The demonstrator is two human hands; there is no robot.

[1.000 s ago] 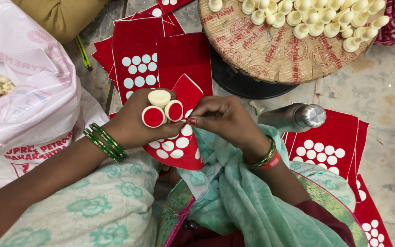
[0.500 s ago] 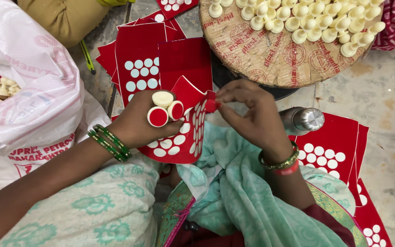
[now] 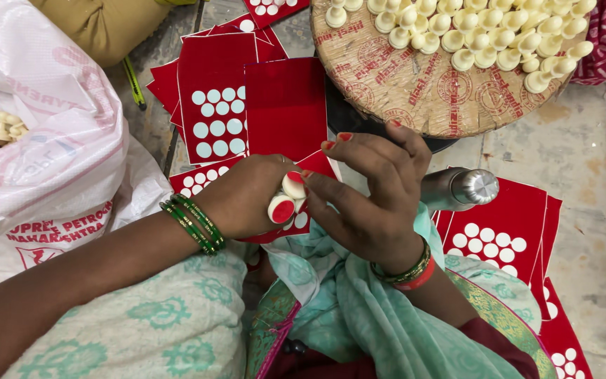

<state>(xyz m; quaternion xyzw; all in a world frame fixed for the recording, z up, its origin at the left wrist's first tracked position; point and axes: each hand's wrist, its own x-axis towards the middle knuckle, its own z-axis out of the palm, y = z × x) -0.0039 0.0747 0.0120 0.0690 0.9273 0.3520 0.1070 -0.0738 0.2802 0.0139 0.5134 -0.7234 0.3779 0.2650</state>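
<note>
My left hand (image 3: 243, 200) is closed around a few small cream round caps (image 3: 282, 208) with red sticker faces, and it also pins a red sticker sheet (image 3: 315, 163) beneath them. My right hand (image 3: 369, 193) is just to the right, fingers spread. Its thumb tip presses on the upper cap (image 3: 294, 184). Both hands hover over my lap, which is draped in pale green cloth (image 3: 345, 309).
A round woven board (image 3: 415, 84) at the top right carries several cream pieces. More red sheets with white dots (image 3: 215, 105) lie ahead and others at the right (image 3: 499, 235). A white sack (image 3: 43, 154) of pieces stands at the left. A steel bottle (image 3: 468, 188) lies beside my right hand.
My right hand rose from the sheet's lower part to its top edge, then came onto the caps. One of the three caps is now hidden behind it.
</note>
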